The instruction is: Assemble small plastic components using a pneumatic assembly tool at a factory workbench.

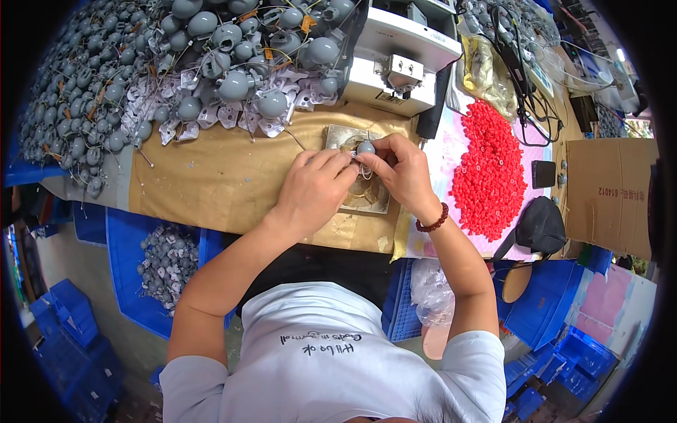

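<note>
My right hand [405, 169] pinches a small grey ball-shaped part [365, 147] between thumb and fingers. Close against it, my left hand [316, 185] has its fingers closed at the part's white lower end, where a thin pale wire loops down. The fingertips hide much of that end. Both hands are over a square metal plate [374, 203] with a worn, brownish middle, lying on the brown-covered bench [204, 187].
A large heap of wired grey ball parts [236, 84] covers the bench's far left. Behind the plate stands a white machine [395, 84]. To the right are a red pile of small plastic pieces [488, 173], a black phone [544, 174], a black cap [541, 225] and a cardboard box [608, 194].
</note>
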`<state>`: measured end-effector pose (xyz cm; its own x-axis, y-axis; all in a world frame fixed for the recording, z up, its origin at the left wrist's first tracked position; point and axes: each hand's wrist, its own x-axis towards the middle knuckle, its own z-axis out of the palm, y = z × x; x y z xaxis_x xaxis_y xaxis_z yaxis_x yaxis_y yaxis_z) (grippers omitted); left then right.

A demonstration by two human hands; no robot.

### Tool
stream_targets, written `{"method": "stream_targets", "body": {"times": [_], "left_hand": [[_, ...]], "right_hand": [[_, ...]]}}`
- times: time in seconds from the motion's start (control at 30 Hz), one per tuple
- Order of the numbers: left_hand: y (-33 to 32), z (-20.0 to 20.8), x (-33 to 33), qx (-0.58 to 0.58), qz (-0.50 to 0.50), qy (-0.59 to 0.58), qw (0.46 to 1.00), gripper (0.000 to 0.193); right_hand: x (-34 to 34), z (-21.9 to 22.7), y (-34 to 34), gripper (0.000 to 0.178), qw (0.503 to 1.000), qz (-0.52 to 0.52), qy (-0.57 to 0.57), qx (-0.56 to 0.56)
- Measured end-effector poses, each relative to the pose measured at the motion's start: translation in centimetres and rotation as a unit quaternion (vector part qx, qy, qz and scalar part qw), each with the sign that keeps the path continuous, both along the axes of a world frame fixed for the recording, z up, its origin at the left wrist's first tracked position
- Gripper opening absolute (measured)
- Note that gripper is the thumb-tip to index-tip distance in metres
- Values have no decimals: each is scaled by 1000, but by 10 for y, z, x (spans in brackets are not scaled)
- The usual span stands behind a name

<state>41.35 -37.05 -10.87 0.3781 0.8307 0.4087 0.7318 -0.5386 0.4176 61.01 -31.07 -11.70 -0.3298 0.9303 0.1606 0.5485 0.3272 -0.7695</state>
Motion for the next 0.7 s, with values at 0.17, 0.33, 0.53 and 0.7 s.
{"method": "stream_targets", "body": {"times": [0.17,0.33,0.53,0.7], "left_hand": [[7,13,7,-65,37,-20,997,39],[17,6,21,-63,74,28,995,40],[24,15,16,-88,47,45,994,39],[26,12,19,-63,54,25,996,36]], "right_hand": [[-5,6,-4,37,998,-23,-50,24],[7,5,2,33,989,7,110,-99],[68,-3,112,42,959,-228,33,168],[65,-14,138,59,967,-224,117,-40]]}}
